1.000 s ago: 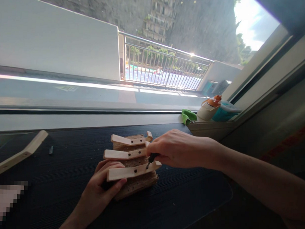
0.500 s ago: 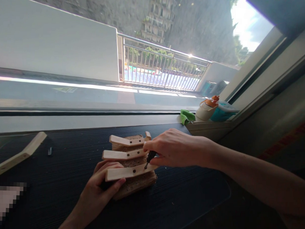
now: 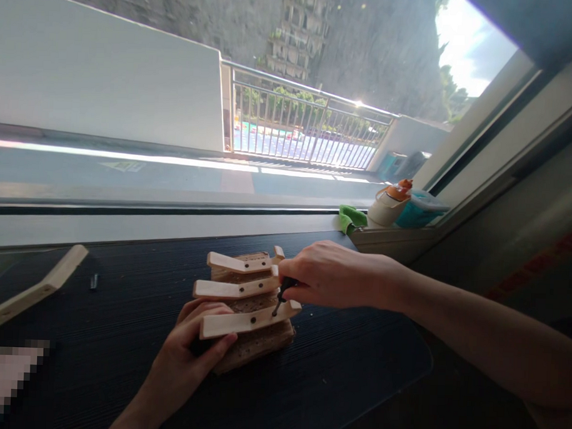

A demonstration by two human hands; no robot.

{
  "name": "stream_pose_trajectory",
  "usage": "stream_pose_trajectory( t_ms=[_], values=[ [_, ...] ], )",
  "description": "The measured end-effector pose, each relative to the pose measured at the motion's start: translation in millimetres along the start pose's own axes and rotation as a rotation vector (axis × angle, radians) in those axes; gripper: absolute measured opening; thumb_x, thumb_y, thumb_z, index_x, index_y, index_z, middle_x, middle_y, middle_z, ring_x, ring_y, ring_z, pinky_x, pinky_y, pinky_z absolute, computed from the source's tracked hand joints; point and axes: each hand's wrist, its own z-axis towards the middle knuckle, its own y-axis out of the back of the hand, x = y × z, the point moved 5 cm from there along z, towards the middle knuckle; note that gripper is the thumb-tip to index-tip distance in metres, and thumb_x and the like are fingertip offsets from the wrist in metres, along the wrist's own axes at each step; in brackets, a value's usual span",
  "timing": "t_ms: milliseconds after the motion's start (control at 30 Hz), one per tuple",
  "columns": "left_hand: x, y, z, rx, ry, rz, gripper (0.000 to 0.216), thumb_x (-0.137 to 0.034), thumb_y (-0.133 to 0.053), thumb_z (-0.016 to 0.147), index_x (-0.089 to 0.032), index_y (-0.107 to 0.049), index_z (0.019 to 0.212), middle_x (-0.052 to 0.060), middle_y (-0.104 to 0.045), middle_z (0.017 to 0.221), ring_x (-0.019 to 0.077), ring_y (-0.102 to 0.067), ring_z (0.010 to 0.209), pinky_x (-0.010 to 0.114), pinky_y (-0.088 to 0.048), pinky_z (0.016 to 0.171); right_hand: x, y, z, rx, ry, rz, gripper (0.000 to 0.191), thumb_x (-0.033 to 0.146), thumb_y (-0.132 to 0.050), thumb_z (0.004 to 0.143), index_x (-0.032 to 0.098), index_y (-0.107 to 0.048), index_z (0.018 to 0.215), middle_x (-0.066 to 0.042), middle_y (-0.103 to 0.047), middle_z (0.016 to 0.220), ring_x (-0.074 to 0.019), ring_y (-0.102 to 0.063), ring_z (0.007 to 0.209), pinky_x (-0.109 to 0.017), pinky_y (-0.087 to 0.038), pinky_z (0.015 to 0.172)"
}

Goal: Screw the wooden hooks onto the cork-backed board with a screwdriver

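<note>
A rough brown wooden block (image 3: 262, 348) is set on a dark wood-grained desk (image 3: 355, 379) and is crossed by three pale bent wooden slats. On the block's near part the near slat (image 3: 221, 325) is carried; on its middle the middle slat (image 3: 220, 290) is seated, and on its far part the far slat (image 3: 228, 262). Two dark screw heads are shown in each of the middle and far slats, and one is plainly seen in the near slat.

At the block's left side, the left end of the near slat is grasped by the left hand (image 3: 192, 346), its thumb being laid along the slat's near edge and its fingers tucked behind. Above the block's right side, the dark handle of a screwdriver (image 3: 289, 286) is enclosed in the closed grip of the right hand (image 3: 328, 275). The shaft is slanted down, and its tip is brought to the near slat; whether a screw is met there cannot be told.

Well to the left of the block, a loose bent slat (image 3: 49, 284) is laid, with a small metal piece (image 3: 94, 281) beside it. Beyond the block and to its right, a green cloth (image 3: 351, 218), an orange-topped bottle (image 3: 386, 207) and a teal container (image 3: 422, 210) are lined up by the window.
</note>
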Motion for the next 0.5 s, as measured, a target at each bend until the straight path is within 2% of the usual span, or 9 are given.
stream_pose_trajectory(
  t_ms=[133,300,500],
  values=[
    [-0.1,0.4,-0.1,-0.004,0.003,-0.001,0.022,-0.035,-0.069,0.074,-0.026,-0.07,0.094,0.002,-0.072,0.095,0.0208,-0.061,0.103,0.035,-0.055,0.091,0.5,0.0,-0.9,-0.016,-0.009,-0.026,0.024,0.033,-0.051,0.091,0.014,-0.066,0.09,-0.007,-0.065,0.073,-0.0178,-0.06,0.068,-0.027,-0.028,0.057],
    [0.3,1.0,0.0,0.006,0.022,-0.004,0.022,-0.035,-0.069,0.075,-0.025,-0.07,0.094,0.002,-0.072,0.098,0.021,-0.062,0.104,0.036,-0.054,0.092,6.6,5.8,-4.5,0.002,0.08,0.061,0.021,0.022,-0.055,0.086,0.019,-0.065,0.104,-0.006,-0.067,0.089,-0.0176,-0.06,0.082,-0.025,-0.033,0.064],
    [-0.6,0.8,-1.3,-0.005,-0.023,0.004,0.022,-0.032,-0.07,0.075,-0.027,-0.069,0.097,-0.001,-0.072,0.098,0.0181,-0.061,0.105,0.031,-0.054,0.092,6.6,5.4,-0.5,0.033,0.102,0.068,0.019,0.015,-0.049,0.089,0.013,-0.067,0.096,-0.008,-0.068,0.086,-0.0152,-0.058,0.077,-0.024,-0.035,0.066]
  ],
)
